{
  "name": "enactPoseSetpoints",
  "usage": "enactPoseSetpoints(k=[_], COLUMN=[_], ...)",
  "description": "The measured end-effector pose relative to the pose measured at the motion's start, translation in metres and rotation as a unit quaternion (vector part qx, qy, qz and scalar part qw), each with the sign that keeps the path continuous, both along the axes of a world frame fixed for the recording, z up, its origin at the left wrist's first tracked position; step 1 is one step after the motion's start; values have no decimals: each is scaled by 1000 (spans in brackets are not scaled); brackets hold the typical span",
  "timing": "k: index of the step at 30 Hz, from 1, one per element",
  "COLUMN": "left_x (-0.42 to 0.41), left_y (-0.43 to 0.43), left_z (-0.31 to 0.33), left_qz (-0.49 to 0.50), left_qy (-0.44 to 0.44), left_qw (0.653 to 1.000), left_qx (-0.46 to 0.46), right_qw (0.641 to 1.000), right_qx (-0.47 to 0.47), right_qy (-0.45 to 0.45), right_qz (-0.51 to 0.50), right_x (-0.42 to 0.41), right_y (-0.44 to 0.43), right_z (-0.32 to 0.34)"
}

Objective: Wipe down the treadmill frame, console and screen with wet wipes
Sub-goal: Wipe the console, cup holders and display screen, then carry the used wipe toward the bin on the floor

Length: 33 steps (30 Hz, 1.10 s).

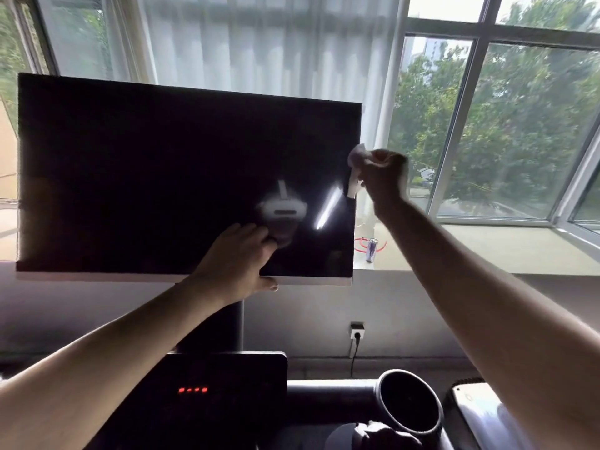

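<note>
The treadmill's big dark screen point(146, 177) fills the upper left, tilted down to the right. My right hand point(384, 175) grips a crumpled white wet wipe point(355, 167) against the screen's right edge, about halfway up. My left hand point(242, 258) holds the screen's bottom edge, fingers on the glass and thumb under the silver rim. Below it the black console point(224, 394) shows red lit digits.
A black cup holder point(409, 405) and a phone in a tray point(480, 414) sit at the lower right. A can point(372, 250) stands on the windowsill behind the screen. A wall socket with a plugged cable point(356, 334) is under the sill. Windows and a curtain lie beyond.
</note>
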<state>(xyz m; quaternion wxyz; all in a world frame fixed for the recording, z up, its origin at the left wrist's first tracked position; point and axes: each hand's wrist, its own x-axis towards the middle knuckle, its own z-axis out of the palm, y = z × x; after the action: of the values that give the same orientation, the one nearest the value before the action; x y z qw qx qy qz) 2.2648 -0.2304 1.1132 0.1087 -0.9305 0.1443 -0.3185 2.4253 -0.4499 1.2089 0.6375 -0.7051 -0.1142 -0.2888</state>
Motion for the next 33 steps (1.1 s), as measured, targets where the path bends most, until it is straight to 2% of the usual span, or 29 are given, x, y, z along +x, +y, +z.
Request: enactPoseSetpoints(k=[3,8,10,14,19,23,26,28,30,33], left_x=[1,1,1,-3,-6,-18,-42,-64,-94,-142], left_y=[-1,-3,-3,-4,-5,-5,-6,-6,-8,-4], left_z=[3,3,1,-2,-5,-7,-9,-11,-13,-17], left_qz=[6,13,17,34,61,95,88,72,49,32], left_qy=[10,19,16,12,14,54,67,87,136,182], left_qw=[1000,1000,1000,999,998,993,986,973,948,900], left_qx=[-2,-6,-5,-6,-13,-45,-128,-203,-283,-396], right_qw=[999,986,981,982,982,973,956,966,970,943], right_qx=[37,126,129,74,-6,-101,-203,-184,-135,-96], right_qy=[11,59,80,108,141,181,201,166,144,184], right_qz=[-3,92,122,135,127,102,62,77,141,261], right_x=[15,20,15,-1,-32,-56,-80,-107,-144,-199], right_y=[4,5,3,-4,-22,-36,-41,-32,-8,45], right_z=[30,48,46,20,-41,-94,-105,-98,-87,-79])
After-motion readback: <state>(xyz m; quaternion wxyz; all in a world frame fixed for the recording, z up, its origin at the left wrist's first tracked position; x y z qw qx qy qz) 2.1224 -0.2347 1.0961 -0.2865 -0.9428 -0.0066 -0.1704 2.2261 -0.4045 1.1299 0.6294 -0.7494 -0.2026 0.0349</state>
